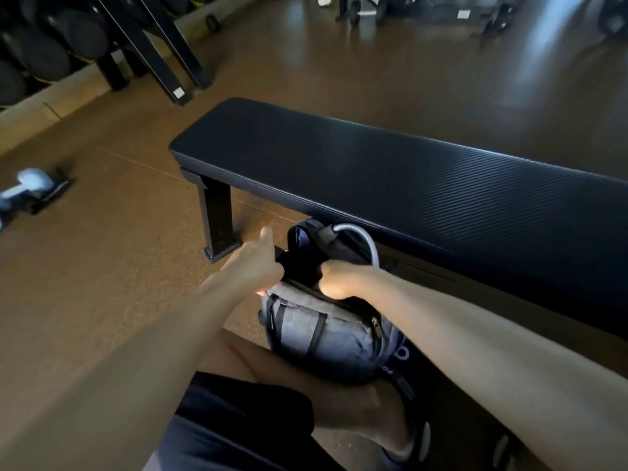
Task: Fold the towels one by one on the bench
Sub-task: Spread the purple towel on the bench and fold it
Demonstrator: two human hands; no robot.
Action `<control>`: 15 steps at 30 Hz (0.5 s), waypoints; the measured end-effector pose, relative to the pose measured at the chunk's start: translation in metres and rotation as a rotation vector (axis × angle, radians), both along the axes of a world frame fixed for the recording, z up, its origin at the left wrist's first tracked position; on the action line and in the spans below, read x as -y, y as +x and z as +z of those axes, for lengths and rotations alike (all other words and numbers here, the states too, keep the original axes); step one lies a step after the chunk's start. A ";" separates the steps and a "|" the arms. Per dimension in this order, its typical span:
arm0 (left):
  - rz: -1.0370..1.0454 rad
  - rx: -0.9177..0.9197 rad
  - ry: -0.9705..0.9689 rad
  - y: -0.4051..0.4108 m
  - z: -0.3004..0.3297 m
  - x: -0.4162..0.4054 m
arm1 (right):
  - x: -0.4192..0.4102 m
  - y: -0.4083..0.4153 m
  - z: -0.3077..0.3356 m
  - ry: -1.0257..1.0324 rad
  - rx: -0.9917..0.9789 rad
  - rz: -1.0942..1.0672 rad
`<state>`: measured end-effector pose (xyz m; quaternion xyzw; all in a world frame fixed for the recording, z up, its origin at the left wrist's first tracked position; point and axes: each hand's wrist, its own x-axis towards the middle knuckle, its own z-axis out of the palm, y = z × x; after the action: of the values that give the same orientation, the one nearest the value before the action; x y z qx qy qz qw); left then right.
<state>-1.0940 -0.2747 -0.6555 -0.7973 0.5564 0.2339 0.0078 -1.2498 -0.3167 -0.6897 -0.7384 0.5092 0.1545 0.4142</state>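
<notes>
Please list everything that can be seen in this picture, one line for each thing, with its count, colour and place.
bench: one, black padded top, centre, nothing lying on it
backpack: one, grey and dark blue, on the floor by the bench's near edge
dumbbell: one, light grey, blurred, floor at far left
weight rack: one, black, top left
gym machines: several, dark, top right, blurred
floor: brown
towels: none visible
left hand: gripping the backpack's opening
right hand: closed on the backpack's top
bent leg: in dark shorts, bottom centre
</notes>
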 end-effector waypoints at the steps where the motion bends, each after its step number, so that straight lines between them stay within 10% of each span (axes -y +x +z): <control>1: 0.001 -0.004 0.003 0.001 0.002 0.003 | 0.009 -0.007 0.007 -0.010 0.046 -0.021; 15: 0.058 0.087 0.201 0.021 0.023 0.030 | 0.015 -0.093 0.078 -0.254 0.279 -0.101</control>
<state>-1.0729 -0.3046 -0.6321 -0.8176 0.5061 0.2537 0.1052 -1.3426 -0.3312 -0.6117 -0.7727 0.4986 -0.0358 0.3913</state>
